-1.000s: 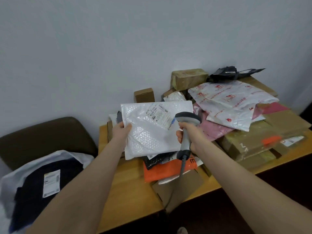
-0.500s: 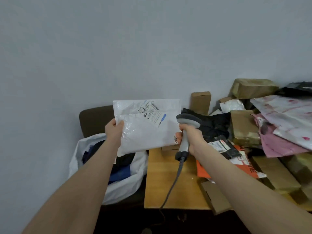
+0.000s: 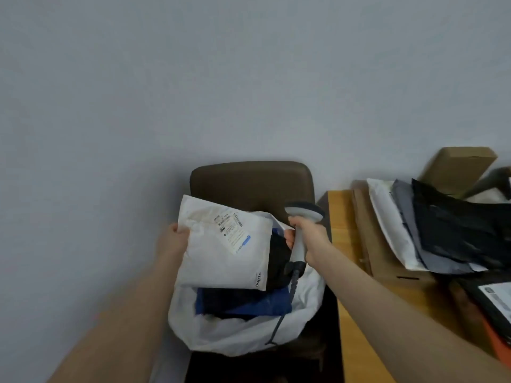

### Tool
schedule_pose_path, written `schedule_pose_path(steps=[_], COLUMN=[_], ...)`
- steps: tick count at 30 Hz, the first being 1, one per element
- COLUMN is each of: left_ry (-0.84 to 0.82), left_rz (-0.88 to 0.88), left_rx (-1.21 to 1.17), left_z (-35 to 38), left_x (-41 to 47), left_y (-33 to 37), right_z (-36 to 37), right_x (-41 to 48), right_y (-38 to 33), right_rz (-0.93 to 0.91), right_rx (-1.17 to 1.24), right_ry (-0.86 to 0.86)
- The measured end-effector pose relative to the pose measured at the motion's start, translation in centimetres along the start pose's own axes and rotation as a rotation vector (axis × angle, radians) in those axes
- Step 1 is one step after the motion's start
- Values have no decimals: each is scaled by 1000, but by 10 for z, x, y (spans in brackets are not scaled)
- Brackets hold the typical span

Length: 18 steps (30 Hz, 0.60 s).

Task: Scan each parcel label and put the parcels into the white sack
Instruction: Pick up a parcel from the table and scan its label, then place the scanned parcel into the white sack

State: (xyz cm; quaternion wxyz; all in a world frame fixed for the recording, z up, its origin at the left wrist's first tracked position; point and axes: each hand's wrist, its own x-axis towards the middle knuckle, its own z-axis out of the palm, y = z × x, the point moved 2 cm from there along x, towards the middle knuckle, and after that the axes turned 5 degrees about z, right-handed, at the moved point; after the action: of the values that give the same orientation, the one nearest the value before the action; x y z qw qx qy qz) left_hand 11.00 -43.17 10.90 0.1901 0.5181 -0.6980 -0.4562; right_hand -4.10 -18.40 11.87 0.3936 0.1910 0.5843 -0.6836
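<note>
Two bare forearms reach in from the near edge. Below and between them the crumpled white plastic sack (image 3: 235, 338) sits on a seat, mouth open, already holding a dark blue flat parcel (image 3: 249, 302) with something black beyond it. The dark scanner cable (image 3: 279, 324) trails over the sack's right side.

Just past that, the left hand (image 3: 172, 241) pinches the left edge of the white padded mailer (image 3: 221, 261), thumb on top. The mailer hangs tilted over the sack's mouth, its printed shipping label (image 3: 234, 230) facing up. The right hand (image 3: 311, 239) is curled round the handle of the grey handheld barcode scanner (image 3: 304, 214), just right of the mailer and over the sack's right rim.

The step looks like the drop. Doing it well probably means lowering the mailer's free right corner onto the blue parcel first, then letting the thumb go, so it lies flat and leaves room. The scanner hand would do well to draw towards the table, lifting the cable away from the mouth so no parcel traps it.

Beyond stands the brown padded chair back (image 3: 251, 181). To its right, the wooden table (image 3: 338, 217) carries unsorted parcels, among them a black plastic bag (image 3: 456, 230) and a brown cardboard box (image 3: 459, 167), against the pale grey wall (image 3: 249, 78).
</note>
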Motion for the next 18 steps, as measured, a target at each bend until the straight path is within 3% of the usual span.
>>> schedule_pose_path(steps=[5, 12, 14, 18], left_ry=[-43, -170, -218, -309], left_rz=[-145, -129, -49, 267], left_rx=[37, 213, 409, 1055], left_z=[19, 83, 105, 149], left_x=[56, 104, 107, 89], left_y=[-47, -100, -116, -130], right_z=[24, 26, 25, 24], right_x=[43, 108, 126, 148], right_y=[14, 34, 43, 59], right_rz=[76, 108, 120, 164], right_rx=[8, -30, -49, -82], right_ry=[92, 217, 218, 235])
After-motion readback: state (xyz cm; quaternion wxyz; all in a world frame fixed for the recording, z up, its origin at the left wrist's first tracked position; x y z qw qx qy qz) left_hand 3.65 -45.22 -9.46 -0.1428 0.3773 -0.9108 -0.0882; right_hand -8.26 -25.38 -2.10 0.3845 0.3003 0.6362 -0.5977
